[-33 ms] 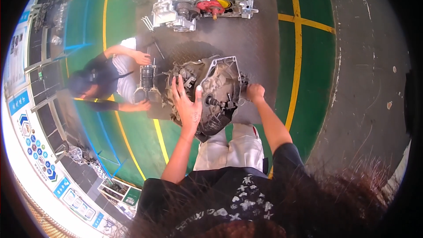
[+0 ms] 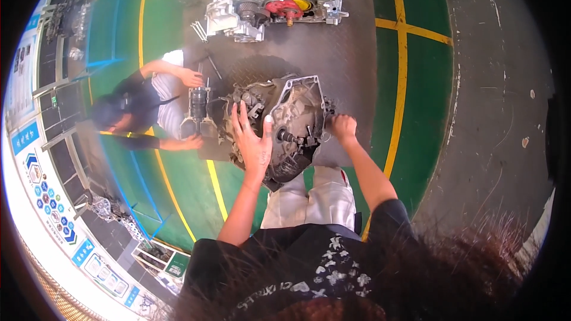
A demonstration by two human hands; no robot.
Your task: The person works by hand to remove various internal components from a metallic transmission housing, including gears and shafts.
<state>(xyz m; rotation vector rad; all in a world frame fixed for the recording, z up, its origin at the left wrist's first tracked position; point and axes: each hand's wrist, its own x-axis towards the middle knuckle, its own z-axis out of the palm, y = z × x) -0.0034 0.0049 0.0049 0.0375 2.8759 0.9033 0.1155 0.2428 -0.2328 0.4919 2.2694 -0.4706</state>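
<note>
A grimy metal transmission housing [image 2: 303,104] stands in front of me at the near edge of a dark work surface. From its open face a dark splined shaft [image 2: 288,135] sticks out. My left hand [image 2: 256,148] lies on the housing's left part, open, with the fingers stretched away from me. Close beside the right side of the housing, my right hand [image 2: 343,128] is closed like a fist. Dark parts on that side sit by its knuckles; what its fingers hold, if anything, is hidden.
Across the surface [image 2: 351,53] stands a pale cut-open gearbox [image 2: 279,0] with red and yellow parts. A co-worker [image 2: 134,107] at the left has both hands at a smaller shaft assembly [image 2: 199,107]. Slim metal rods [image 2: 200,31] and a thin dark bar [image 2: 214,66] lie nearby.
My right forearm and elbow have shifted slightly to the right and nearer to me. My left hand and the housing stay in place.
</note>
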